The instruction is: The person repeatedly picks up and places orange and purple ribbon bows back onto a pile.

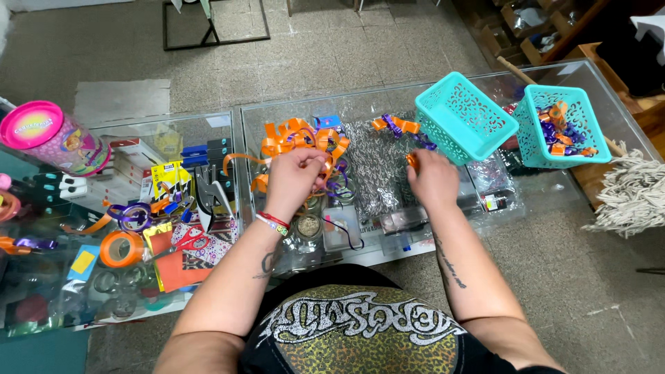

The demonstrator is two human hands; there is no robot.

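Fingers of the left hand (294, 174) curl shut around a strip of orange ribbon (325, 166), pinching it just at the near edge of a heap of orange ribbon curls (299, 136) on the glass counter (554, 190). The right hand (433, 179), a little way off toward the counter's middle, nips a small orange ribbon piece (412, 160) between thumb and fingertips. Beyond it, near the far edge, lies a small orange and purple bow (396, 125), and beside that an empty turquoise basket (464, 118) lies tipped on its side. A second turquoise basket (562, 127), toward the right corner, holds finished bows. Toward the left end sit an orange tape roll (120, 248), red-handled scissors (187, 241) and a pink-lidded tin (48, 136).
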